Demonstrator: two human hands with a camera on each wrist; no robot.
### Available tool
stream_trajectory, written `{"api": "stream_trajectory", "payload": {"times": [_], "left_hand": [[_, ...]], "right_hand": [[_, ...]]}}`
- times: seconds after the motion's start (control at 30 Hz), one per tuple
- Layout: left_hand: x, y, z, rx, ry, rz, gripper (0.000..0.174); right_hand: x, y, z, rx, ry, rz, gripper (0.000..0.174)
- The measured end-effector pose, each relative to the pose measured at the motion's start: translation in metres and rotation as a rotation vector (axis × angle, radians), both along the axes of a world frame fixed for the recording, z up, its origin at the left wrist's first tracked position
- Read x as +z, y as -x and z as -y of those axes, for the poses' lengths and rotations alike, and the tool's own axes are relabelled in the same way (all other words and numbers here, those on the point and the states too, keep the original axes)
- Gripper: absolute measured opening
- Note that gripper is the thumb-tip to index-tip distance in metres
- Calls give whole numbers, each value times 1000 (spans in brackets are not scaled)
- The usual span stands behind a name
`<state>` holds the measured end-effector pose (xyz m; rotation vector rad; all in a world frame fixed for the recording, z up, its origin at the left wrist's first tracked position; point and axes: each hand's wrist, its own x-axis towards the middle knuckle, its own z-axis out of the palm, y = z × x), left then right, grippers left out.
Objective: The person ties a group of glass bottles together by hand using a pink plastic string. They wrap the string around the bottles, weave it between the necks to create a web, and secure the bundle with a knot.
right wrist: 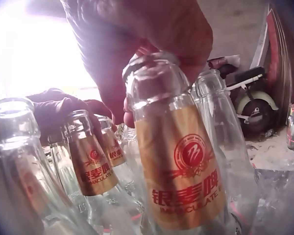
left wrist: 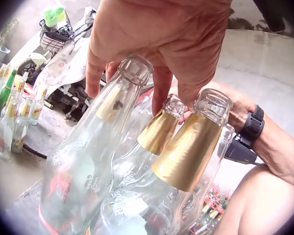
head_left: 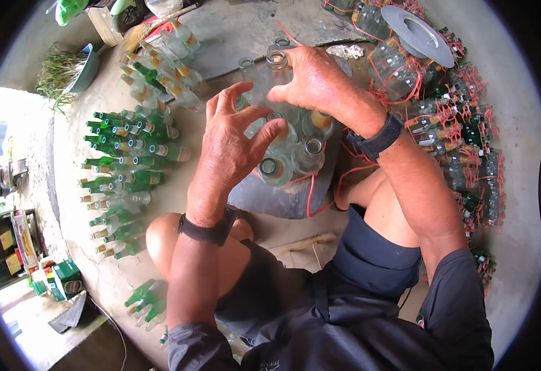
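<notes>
A cluster of clear glass bottles (head_left: 274, 170) stands upright, with a red plastic strap (head_left: 310, 195) around it. My left hand (head_left: 230, 139) is over the cluster's left side, fingers spread and gently bent, thumb and forefinger on either side of a bottle mouth. In the left wrist view its fingers reach down among the necks, behind a gold-foiled bottle (left wrist: 188, 152). My right hand (head_left: 320, 83) curves at the far side, fingertips right at the neck of a clear bottle (head_left: 277, 60). A gold-labelled bottle (right wrist: 179, 166) partly hides those fingers in the right wrist view.
Rows of loose green and clear bottles (head_left: 128, 145) stand to the left. Red-strapped bundles (head_left: 450, 133) line the right wall, with a grey hat (head_left: 417, 36) on top. A dark slab (head_left: 270, 201) lies under the cluster. A scooter (right wrist: 255, 105) is parked behind.
</notes>
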<state>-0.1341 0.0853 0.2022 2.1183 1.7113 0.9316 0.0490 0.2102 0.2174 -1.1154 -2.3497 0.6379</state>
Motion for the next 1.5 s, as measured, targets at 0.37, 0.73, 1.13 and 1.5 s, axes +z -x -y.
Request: {"api": "stream_trajectory", "payload": {"times": [0.37,0.73,1.13,1.5], "left_hand": [[0,-1,-1,-2,17,3,39],[0,-2,0,5,28,-1,40],[-3,-2,-2,7,-9,-12,40],[-4,-1,-2,-5,-75,7,38]], "right_hand": [[24,2,8,3,-48,-188,36],[6,2,6,57,-54,43,35],[-7,5,1,47,-163,61,24],[-22,6,-2,45,-234,41,29]]}}
